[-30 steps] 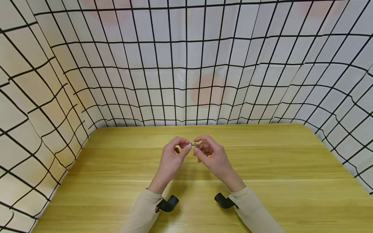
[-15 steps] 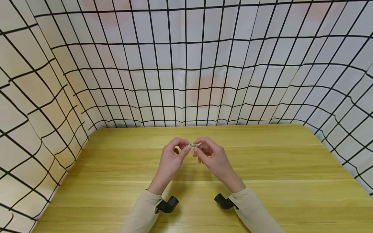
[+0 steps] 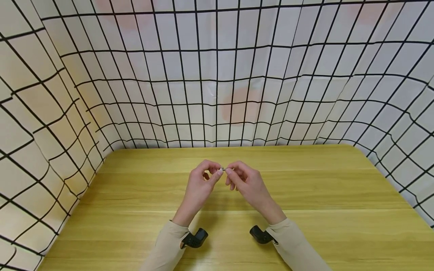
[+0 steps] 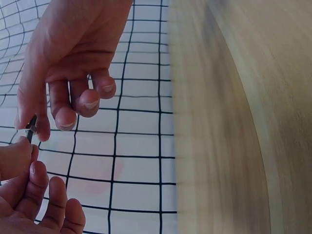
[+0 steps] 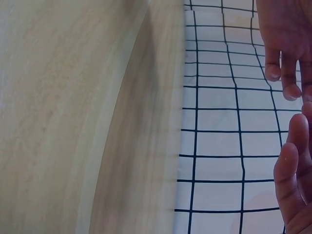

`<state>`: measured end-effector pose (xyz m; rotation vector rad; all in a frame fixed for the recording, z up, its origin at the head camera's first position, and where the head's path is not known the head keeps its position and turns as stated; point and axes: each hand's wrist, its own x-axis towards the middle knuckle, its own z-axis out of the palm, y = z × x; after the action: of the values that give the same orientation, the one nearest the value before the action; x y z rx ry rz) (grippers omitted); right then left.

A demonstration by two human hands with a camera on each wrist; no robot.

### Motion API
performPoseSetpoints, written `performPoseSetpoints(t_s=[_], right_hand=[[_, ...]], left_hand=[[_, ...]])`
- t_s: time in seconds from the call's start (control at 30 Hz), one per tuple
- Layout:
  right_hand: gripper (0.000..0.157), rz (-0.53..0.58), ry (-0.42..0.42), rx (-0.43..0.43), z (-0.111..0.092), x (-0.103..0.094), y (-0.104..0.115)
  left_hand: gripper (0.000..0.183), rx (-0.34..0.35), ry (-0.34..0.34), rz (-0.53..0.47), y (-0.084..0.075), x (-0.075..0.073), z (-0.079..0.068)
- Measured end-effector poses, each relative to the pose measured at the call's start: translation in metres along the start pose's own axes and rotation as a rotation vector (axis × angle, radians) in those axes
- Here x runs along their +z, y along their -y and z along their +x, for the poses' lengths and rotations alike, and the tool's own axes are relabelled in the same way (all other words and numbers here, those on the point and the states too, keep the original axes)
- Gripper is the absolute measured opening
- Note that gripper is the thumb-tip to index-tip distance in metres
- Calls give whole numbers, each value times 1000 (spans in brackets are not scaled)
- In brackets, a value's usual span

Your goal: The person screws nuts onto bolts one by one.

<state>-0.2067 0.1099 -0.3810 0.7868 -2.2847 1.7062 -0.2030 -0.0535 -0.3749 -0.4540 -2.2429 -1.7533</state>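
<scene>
A small metal bolt (image 3: 223, 169) spans the narrow gap between my two hands, above the table. My left hand (image 3: 200, 181) pinches its left end between thumb and forefinger. With thumb and forefinger, my right hand (image 3: 249, 182) pinches the other end, covering most of it. In the left wrist view a short stretch of the bolt (image 4: 32, 127) shows, with a thicker part on it that looks like a nut. The other fingers of both hands are loosely bent. In the right wrist view the bolt is out of sight.
Below the hands lies a wooden table (image 3: 135, 218). White sheeting with a black grid (image 3: 190, 86) rises behind the table and along both sides. A black wrist camera (image 3: 196, 238) sits on the left sleeve, another camera (image 3: 260, 234) on the right.
The right thumb and forefinger have closed onto the bolt's right end, where before they stood further apart and showed more of it. The left hand has kept its place.
</scene>
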Motion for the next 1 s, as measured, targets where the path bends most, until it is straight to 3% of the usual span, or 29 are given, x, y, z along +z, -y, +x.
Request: performPoseSetpoints(t_s=[0.13,0.27,0.57,0.83,1.0], right_hand=[[19,-1,6,10,0,-1,-1],[27,-10,3,-22,0,-2,-1],[19,-41,-13,-88,1,-1,-2],[16,-32,-10,-68,0,0,-2],[7,-23,-4,-63,1,1,-2]], left_hand=[[7,5,-11,0,21,3,4],[6,13,-19,-2,26,3,4],[4,16,-23,3,23,1,5],[4,10,-16,1,23,2,5],[4,26,-14,1,22,2,5]])
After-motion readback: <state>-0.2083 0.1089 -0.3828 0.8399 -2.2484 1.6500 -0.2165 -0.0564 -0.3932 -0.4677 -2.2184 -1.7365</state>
